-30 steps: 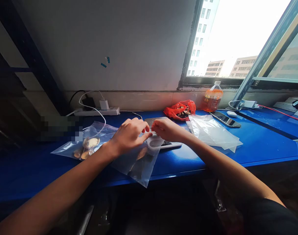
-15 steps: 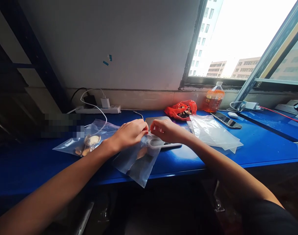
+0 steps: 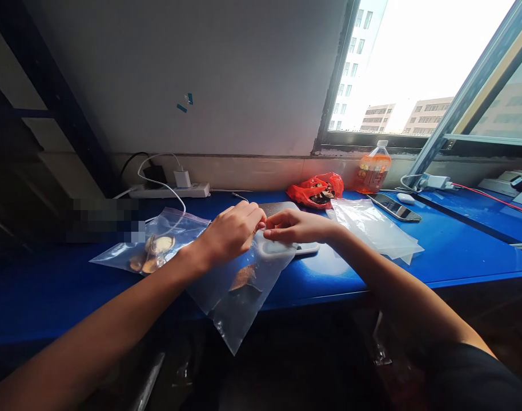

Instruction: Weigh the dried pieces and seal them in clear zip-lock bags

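Note:
My left hand point(image 3: 231, 231) and my right hand point(image 3: 297, 225) both pinch the top edge of a clear zip bag point(image 3: 235, 291), fingertips almost touching. The bag hangs over the front edge of the blue table point(image 3: 458, 251) and holds a brown piece near its middle. Under the bag's mouth lies a flat grey scale point(image 3: 306, 248), mostly covered by my hands and the bag. A second clear bag point(image 3: 153, 248) with brownish round pieces lies on the table left of my left hand.
A stack of empty clear bags point(image 3: 372, 228) lies to the right. Behind it are a red plastic bag point(image 3: 316, 191), an orange drink bottle point(image 3: 372, 168) and a phone point(image 3: 393, 206). A white power strip point(image 3: 171, 190) with a charger sits by the wall.
The held bag has slid toward me and now hangs lower over the table's front edge. My hands have shifted slightly right along its top edge, fingertips closer together.

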`<state>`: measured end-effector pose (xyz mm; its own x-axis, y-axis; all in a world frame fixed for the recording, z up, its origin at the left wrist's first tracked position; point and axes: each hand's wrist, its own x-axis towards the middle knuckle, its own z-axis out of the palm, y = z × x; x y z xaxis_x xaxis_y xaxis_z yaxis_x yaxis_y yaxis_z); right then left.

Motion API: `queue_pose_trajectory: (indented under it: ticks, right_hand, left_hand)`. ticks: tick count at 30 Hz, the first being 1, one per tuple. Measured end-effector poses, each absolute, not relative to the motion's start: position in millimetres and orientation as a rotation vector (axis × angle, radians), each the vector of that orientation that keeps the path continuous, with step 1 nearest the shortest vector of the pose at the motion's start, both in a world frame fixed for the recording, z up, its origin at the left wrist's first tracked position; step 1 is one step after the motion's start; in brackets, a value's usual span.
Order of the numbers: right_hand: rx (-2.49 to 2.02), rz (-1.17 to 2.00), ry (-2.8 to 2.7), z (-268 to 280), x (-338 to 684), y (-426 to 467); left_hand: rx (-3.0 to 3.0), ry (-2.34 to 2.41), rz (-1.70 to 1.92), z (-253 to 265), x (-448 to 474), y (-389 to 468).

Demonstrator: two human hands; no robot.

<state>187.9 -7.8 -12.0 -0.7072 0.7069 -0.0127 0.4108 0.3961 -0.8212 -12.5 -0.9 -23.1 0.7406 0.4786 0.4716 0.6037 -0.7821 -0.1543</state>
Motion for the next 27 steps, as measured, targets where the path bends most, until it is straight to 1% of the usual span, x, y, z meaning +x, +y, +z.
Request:
queue_pose_trajectory:
  ticks: [3,12,16,21,27]
  right_hand:
    - [-0.908,1.426,-2.217,-10.0,189.7,-8.2]
    - [-0.766,1.713,-1.785,-19.7,184.6,-3.7]
    - [-0.813,1.712,-1.585,-23.4,176.8,-7.1]
    - [-0.753,1.633,-1.553,-27.7,170.3,-6.4]
    - [-0.717,1.617,-1.576,-36.7,170.8,1.2]
  left_hand:
    - [-2.565,-0.813,-0.704,-22.4,-12.0,-3.7]
    - [-2.444,-0.741,-0.885,-21.9,-11.0,-7.8]
    - [-2.469,-0.779,-0.915,-22.2,-11.3,-7.1]
    - [-2.517,-0.86,-0.962,-18.9,-10.7,-9.3]
    - [-2.898,-1.059,-1.142,-12.1,-14.1,-11.9]
